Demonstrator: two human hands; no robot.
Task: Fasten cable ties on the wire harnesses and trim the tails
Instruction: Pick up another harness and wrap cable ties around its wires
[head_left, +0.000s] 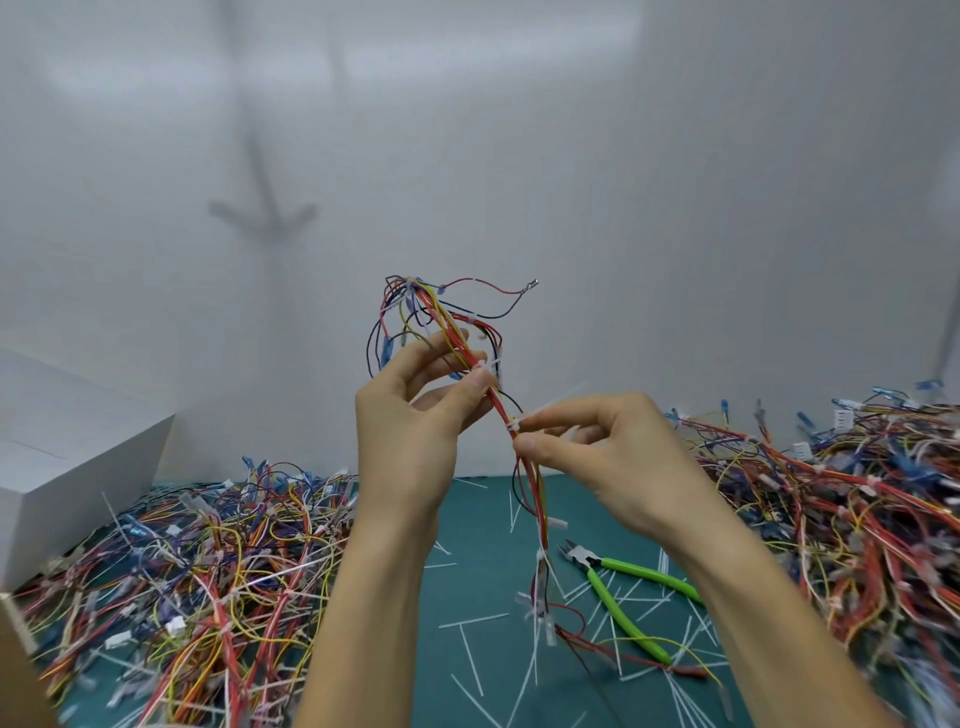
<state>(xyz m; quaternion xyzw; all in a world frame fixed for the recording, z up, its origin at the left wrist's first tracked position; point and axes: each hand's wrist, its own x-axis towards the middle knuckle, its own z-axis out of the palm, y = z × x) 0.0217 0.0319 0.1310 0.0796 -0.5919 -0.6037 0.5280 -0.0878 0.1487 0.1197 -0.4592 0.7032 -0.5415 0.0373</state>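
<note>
Head cam: left hand (410, 431) pinching the harness (470, 348), right hand (613, 452) pinching the cable tie (540, 409) mid-cinch, cutters (644, 573) next I'd guess

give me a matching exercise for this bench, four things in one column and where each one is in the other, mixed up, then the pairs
Things
1 side cutters
2 white box
3 held wire harness
4 cut tie tails

Places
a raised off the mat, gripped by the left hand and right hand
b at the far left, behind the left pile of harnesses
c scattered loose over the mat
d lying on the mat below the right forearm, green handles

Pairs: 1-d, 2-b, 3-a, 4-c
</note>
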